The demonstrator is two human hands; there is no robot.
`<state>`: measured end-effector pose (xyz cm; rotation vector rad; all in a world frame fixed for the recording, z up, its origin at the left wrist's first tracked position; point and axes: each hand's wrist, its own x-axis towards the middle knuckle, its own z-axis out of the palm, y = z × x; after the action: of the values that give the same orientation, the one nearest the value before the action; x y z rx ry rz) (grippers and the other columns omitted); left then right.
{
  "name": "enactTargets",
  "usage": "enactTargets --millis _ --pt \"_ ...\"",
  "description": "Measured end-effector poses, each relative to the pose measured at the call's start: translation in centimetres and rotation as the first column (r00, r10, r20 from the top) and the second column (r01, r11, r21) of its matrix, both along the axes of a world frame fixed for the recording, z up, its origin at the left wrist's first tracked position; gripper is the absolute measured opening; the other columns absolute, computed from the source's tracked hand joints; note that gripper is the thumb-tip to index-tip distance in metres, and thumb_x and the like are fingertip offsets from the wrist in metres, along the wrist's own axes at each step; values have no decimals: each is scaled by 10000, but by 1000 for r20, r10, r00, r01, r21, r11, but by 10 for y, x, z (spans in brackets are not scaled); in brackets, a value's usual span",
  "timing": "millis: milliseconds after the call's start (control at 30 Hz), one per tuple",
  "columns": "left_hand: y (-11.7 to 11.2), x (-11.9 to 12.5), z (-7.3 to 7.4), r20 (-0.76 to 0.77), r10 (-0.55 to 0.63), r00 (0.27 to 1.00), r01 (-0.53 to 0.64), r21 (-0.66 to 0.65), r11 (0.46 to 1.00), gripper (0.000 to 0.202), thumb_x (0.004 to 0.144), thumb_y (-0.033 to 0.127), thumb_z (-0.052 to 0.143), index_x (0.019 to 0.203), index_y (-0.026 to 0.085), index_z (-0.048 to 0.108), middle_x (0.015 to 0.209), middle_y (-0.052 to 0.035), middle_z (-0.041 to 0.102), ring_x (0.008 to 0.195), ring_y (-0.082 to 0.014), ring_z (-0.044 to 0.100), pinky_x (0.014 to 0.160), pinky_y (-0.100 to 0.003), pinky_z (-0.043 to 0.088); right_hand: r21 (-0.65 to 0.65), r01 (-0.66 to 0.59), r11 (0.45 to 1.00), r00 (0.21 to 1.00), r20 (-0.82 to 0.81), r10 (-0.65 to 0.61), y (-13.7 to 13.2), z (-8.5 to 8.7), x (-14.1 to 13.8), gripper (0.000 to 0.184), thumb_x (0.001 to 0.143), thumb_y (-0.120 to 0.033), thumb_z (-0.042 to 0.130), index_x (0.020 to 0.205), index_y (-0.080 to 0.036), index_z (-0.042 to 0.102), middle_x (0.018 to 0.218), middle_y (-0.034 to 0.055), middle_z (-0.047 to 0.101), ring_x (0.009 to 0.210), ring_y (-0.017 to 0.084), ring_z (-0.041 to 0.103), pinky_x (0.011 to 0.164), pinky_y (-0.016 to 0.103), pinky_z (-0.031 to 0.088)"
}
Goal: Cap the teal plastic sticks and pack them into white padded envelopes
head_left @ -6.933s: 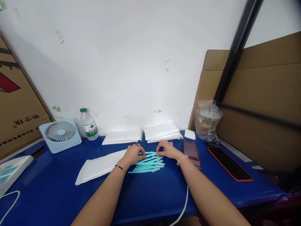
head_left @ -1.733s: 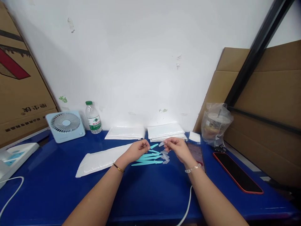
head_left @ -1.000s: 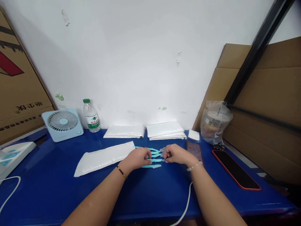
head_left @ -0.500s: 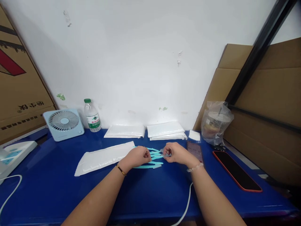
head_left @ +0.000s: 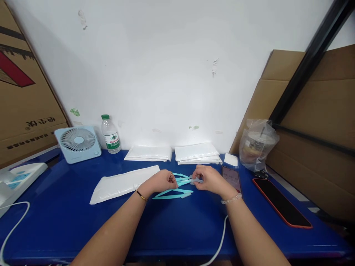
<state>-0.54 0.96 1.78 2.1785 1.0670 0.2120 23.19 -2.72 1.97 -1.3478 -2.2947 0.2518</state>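
My left hand [head_left: 162, 181] is closed in a pinch around the handle of a slim turquoise eyebrow razor [head_left: 183, 182]. My right hand [head_left: 206, 179] pinches a translucent cover [head_left: 196, 180] at the razor's tip; whether the cover is still on the blade I cannot tell. Just below my fingers, other turquoise razors [head_left: 169, 198] lie on the blue table [head_left: 177, 229], one with a pale cover at its end. More razors show behind the hands, partly hidden. A white padded mailer [head_left: 119, 184] lies flat to the left, its right end beside my left hand.
Stacked white mailers [head_left: 148, 153] rest against the wall. On the left stand a light blue fan [head_left: 79, 142], a water bottle [head_left: 111, 136] and a power strip [head_left: 22, 181]. To the right are a phone [head_left: 231, 177], a red-edged phone [head_left: 281, 203] and a bagged drink cup [head_left: 256, 146].
The view has shifted slightly. My left hand has drawn a little leftward, and more of the lower razors shows beneath it. Both hands keep their pinch.
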Motion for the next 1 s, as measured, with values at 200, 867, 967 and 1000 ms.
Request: enactTargets --millis 200,867,967,1000 --pt "3 -1 -1 5 -14 1000 14 -7 1000 256 681 331 541 770 149 697 708 -16 669 634 -134 554 529 -207 373 34 27 999 999 29 -27 -1 0 -2 107 678 -178 626 782 -188 646 762 12 594 633 122 527 571 217 360" --pt "-5 3 -3 -118 -19 993 41 182 983 277 693 418 601 867 217 678 753 -4 630 664 -144 532 530 -227 320 -113 -71 991 996 52 77 1 -1 1 104 682 -162 638 783 -179 656 779 12 588 654 119 534 560 206 362" --pt "-4 4 -3 -166 -2 986 50 284 957 212 682 363 625 841 234 679 802 -5 632 727 -154 548 559 -231 324 -119 17 993 993 121 -3 6 -3 9 143 663 -112 634 785 -181 665 797 24 608 694 139 554 587 215 375" --pt "-4 4 -3 -188 5 982 51 288 956 180 682 350 627 807 231 678 794 -5 636 727 -154 550 556 -233 322 -134 28 991 990 140 -9 7 -4 9 140 657 -107 638 772 -182 670 795 26 615 697 144 559 585 216 375"
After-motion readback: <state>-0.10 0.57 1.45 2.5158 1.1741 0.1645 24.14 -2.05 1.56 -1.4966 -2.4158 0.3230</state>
